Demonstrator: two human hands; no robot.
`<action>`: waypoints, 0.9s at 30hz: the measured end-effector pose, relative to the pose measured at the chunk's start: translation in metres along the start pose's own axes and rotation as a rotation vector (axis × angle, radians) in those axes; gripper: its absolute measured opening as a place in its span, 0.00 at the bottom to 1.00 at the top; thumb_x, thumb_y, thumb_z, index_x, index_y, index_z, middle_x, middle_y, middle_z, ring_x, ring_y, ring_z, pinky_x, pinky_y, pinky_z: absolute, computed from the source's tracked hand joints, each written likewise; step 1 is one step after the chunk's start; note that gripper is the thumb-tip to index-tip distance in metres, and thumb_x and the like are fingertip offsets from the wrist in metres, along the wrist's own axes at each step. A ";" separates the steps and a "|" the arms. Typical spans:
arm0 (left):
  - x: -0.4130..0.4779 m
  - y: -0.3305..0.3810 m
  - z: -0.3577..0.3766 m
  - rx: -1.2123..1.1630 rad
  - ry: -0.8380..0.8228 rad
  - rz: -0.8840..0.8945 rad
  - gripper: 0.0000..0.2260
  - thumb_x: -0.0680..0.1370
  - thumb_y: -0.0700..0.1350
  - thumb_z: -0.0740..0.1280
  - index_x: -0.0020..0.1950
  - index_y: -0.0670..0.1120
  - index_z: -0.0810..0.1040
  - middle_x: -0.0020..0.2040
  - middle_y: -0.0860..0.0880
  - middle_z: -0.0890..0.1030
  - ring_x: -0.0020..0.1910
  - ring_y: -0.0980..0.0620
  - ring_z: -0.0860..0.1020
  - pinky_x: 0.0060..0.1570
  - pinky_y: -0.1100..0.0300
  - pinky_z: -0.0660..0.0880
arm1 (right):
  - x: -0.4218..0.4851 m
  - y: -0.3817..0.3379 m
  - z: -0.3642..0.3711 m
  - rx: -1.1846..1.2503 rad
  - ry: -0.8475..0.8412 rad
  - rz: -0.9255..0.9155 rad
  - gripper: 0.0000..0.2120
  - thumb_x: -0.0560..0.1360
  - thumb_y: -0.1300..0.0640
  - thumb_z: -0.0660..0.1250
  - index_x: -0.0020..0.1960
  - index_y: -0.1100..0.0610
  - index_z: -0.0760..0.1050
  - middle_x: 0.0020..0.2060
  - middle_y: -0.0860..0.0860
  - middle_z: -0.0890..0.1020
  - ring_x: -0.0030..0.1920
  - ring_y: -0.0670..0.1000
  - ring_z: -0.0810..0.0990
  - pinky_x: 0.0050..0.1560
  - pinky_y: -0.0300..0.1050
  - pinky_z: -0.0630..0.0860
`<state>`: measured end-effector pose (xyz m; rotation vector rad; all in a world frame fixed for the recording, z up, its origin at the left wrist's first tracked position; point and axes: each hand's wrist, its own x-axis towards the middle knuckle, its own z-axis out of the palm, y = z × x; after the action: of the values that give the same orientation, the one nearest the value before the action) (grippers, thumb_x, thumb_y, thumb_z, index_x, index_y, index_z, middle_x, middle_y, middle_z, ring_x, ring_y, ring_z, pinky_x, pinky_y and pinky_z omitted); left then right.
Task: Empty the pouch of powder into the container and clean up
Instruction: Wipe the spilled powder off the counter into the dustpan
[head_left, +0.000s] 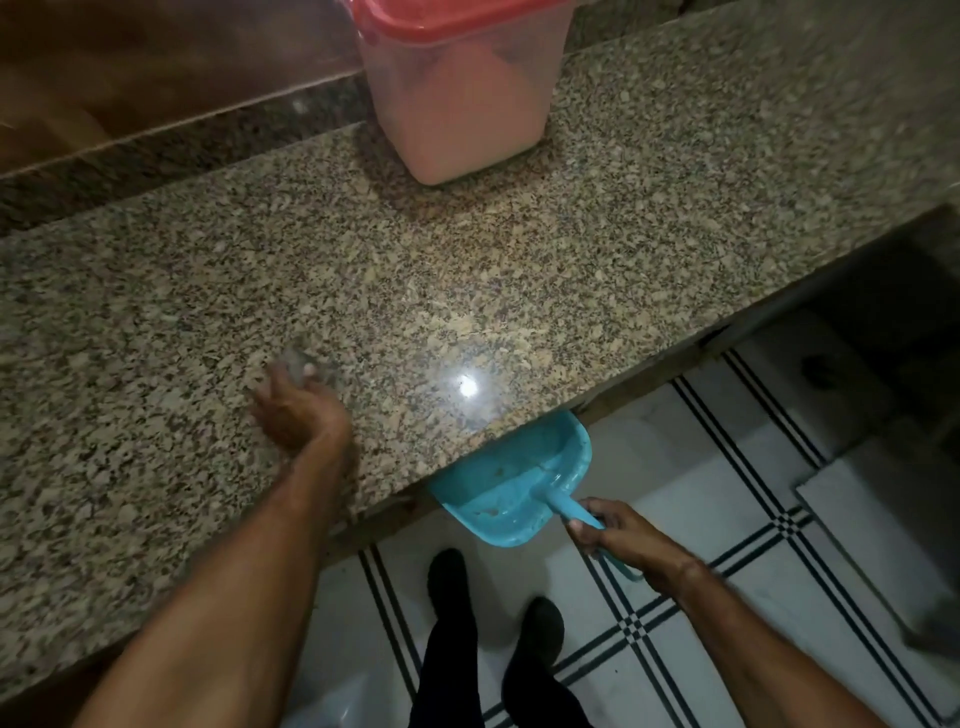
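Observation:
A clear plastic container (460, 98) with a red lid stands at the back of the granite counter (519, 270), with pale pink powder inside. My left hand (298, 410) rests on the counter near its front edge, blurred, with something small and greyish at its fingertips that I cannot make out. My right hand (618, 535) grips the handle of a blue dustpan (514, 488), held just below the counter's front edge with its mouth tucked under the edge. A few brownish specks lie in the pan. No pouch is visible.
A raised granite ledge (156, 145) runs along the back left of the counter. Below, white floor tiles (727, 649) with black stripes, and my two feet in dark shoes (493, 597). A dark recess sits under the counter at right.

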<state>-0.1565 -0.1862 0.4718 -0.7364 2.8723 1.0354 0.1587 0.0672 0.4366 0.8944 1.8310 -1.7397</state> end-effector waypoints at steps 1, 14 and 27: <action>-0.006 0.007 0.005 0.019 -0.029 0.054 0.16 0.82 0.47 0.65 0.70 0.54 0.74 0.70 0.41 0.71 0.65 0.41 0.73 0.60 0.48 0.75 | 0.001 0.001 0.001 0.007 0.013 0.009 0.06 0.81 0.52 0.70 0.54 0.55 0.81 0.39 0.48 0.80 0.40 0.47 0.79 0.44 0.42 0.77; 0.079 0.049 0.017 -0.191 -0.137 0.035 0.14 0.83 0.48 0.64 0.68 0.50 0.75 0.66 0.40 0.74 0.58 0.41 0.79 0.54 0.44 0.82 | 0.020 -0.016 0.015 0.058 0.041 0.058 0.04 0.80 0.54 0.71 0.53 0.54 0.81 0.39 0.50 0.80 0.39 0.46 0.78 0.45 0.42 0.75; 0.043 0.082 0.047 -0.129 -0.325 0.369 0.16 0.84 0.49 0.61 0.69 0.46 0.75 0.66 0.41 0.76 0.60 0.44 0.75 0.64 0.50 0.74 | 0.007 -0.024 0.004 0.105 0.092 0.123 0.09 0.80 0.56 0.71 0.58 0.59 0.80 0.39 0.50 0.79 0.39 0.46 0.77 0.45 0.41 0.75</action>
<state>-0.2377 -0.1209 0.4777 -0.0213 2.7250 1.2477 0.1362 0.0642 0.4484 1.1219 1.7142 -1.7576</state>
